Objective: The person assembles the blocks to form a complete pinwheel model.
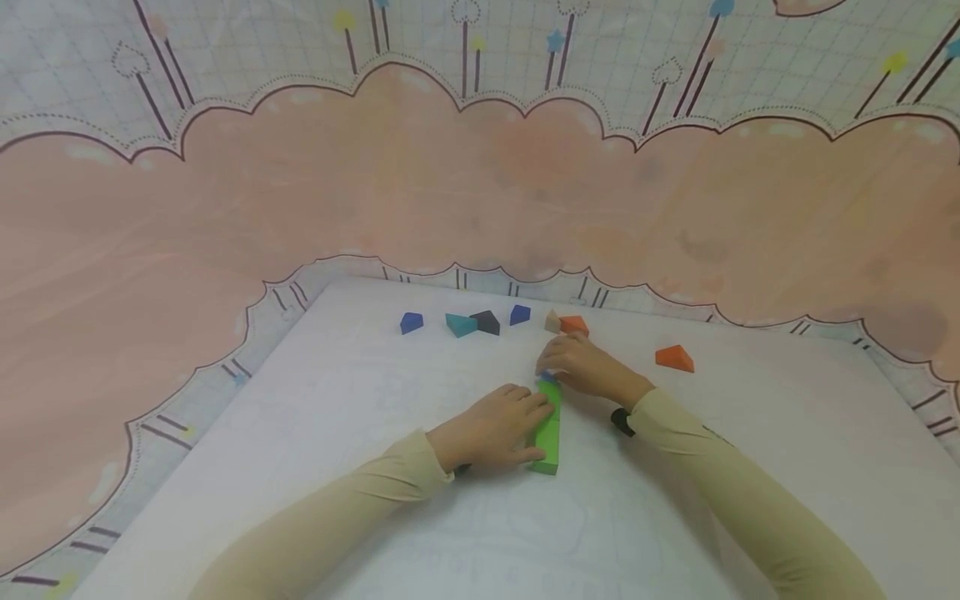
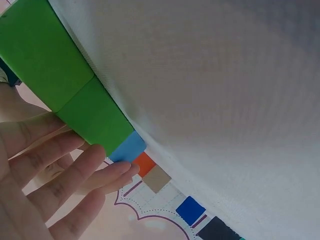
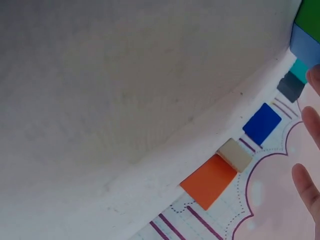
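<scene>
Two green blocks lie end to end in a row on the white table, with a small light blue block against their far end. My left hand rests at the row's left side, its fingers fairly straight and spread along the green blocks. At the far end my right hand holds the blue block between thumb and fingers. The right wrist view shows fingertips beside that block; the thumb is out of sight there.
Along the table's back lie two dark blue blocks, a teal block, a dark grey block, a beige block and an orange block. Another orange block lies to the right. A patterned curtain hangs behind.
</scene>
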`<state>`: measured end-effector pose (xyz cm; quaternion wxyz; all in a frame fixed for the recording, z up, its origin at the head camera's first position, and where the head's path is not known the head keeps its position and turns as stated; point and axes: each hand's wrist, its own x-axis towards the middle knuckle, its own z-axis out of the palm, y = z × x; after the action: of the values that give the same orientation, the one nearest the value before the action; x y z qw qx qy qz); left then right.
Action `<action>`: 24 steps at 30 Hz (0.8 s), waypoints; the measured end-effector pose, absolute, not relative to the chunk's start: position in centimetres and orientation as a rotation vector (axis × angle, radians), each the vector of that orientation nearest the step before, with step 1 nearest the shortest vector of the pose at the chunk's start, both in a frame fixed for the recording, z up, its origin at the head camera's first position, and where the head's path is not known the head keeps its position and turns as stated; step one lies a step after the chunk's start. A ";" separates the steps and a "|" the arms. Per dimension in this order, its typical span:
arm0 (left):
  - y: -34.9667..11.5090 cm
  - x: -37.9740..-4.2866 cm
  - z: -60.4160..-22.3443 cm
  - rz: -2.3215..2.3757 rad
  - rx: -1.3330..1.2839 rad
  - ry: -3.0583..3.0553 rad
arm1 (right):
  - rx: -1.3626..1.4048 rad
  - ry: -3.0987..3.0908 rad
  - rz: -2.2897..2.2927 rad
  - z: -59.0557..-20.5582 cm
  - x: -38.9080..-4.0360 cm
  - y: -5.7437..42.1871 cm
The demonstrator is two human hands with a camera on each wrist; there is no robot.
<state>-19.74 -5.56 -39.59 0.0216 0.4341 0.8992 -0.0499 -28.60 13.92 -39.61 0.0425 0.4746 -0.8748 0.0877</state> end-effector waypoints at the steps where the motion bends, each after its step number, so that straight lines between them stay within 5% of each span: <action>1: -5.6 -19.7 -39.6 -0.157 1.350 2.788 | 1.456 -2.675 0.269 -39.6 -28.6 13.9; 15: -5.6 -19.7 -39.9 -0.181 1.378 2.799 | 1.334 -2.734 0.256 -39.0 -28.2 14.3; 24: -5.5 -19.7 -39.6 -0.161 1.323 2.784 | 1.121 -2.636 0.185 -37.7 -28.2 21.2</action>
<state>-19.66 -5.53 -39.62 0.0275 0.4284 0.9017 -0.0521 -28.22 21.16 -37.66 0.1350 0.3869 -0.9100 0.0639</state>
